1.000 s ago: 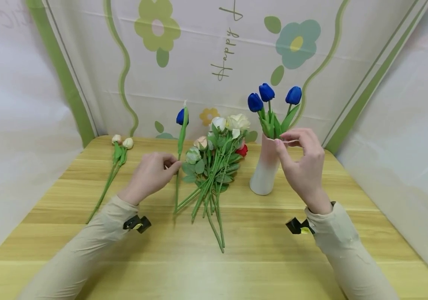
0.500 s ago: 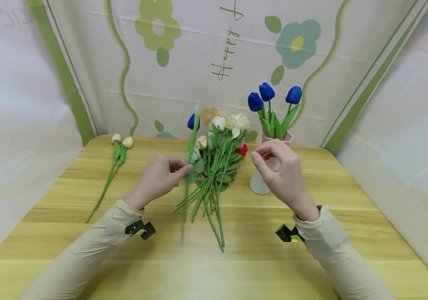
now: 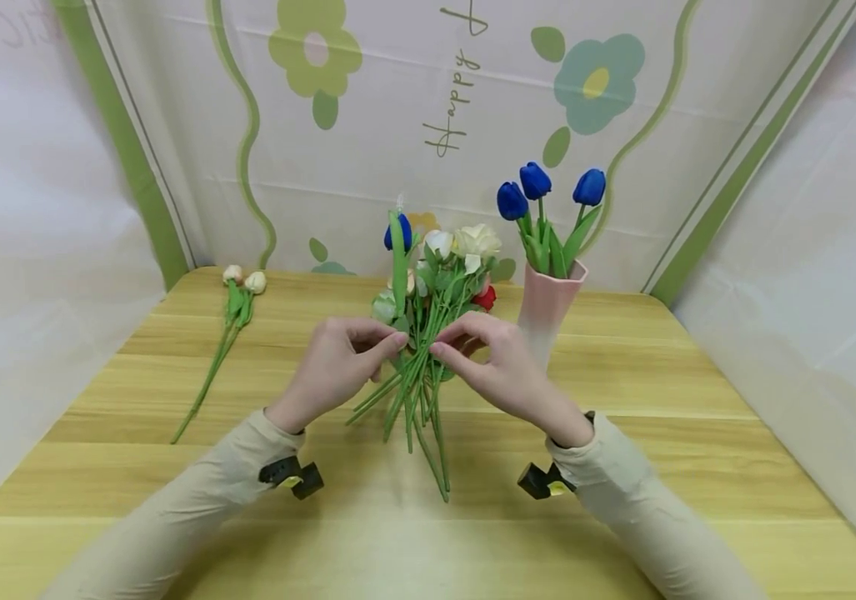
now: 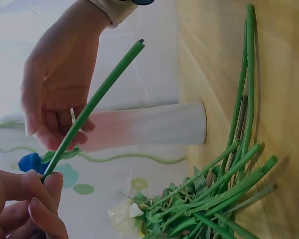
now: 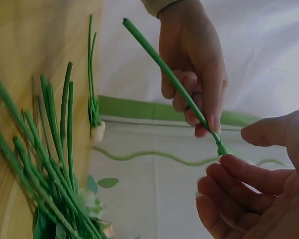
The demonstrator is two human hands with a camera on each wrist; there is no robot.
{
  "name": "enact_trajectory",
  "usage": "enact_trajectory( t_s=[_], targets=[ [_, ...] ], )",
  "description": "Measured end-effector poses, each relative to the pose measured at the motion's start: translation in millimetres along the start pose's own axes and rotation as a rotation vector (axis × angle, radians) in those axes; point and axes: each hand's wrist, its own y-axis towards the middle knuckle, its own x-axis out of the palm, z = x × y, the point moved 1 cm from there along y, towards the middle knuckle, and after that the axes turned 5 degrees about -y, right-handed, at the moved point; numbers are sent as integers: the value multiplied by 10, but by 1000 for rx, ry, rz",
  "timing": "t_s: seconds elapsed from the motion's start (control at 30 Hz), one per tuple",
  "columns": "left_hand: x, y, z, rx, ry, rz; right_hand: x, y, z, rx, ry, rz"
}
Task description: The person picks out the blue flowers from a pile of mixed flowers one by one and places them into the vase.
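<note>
My left hand [image 3: 337,362] pinches the stem of a blue tulip [image 3: 398,233] between thumb and fingertips. The tulip stands upright, bloom up, with a long green leaf beside it; its bare stem [image 4: 97,96] crosses the left wrist view. My right hand [image 3: 506,367] has come close from the right. In the right wrist view its thumb is apart from the curved fingers, and a fingertip overlaps the leaf base [image 5: 222,148]. Beneath both hands lies a bunch of mixed flowers [image 3: 476,242], white, peach and red, their green stems [image 3: 428,400] pointing toward me.
A pink-and-white vase [image 3: 548,304] stands at the back right, holding three blue tulips [image 3: 536,180]. Two pale tulips [image 3: 255,283] lie at the left on the wooden table [image 3: 623,517]. A printed cloth backdrop [image 3: 382,142] rises behind the table.
My right hand has left the vase rim and moved left to the held tulip. My left hand has carried the blue tulip to the right, over the flower bunch.
</note>
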Motion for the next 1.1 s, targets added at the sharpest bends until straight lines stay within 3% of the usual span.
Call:
enact_trajectory(
  t_s=[0.33, 0.53, 0.87, 1.1],
  targets=[
    [79, -23, 7, 5, -104, 0, 160, 42, -69, 19, 13, -105],
    [124, -33, -12, 20, -175, -3, 179, 53, -56, -6, 19, -99],
    [177, -67, -4, 39, -193, 20, 204, 23, -43, -22, -1, -53],
    [184, -78, -11, 46, -177, 29, 203, 8, -64, 18, -15, -75]
  ],
)
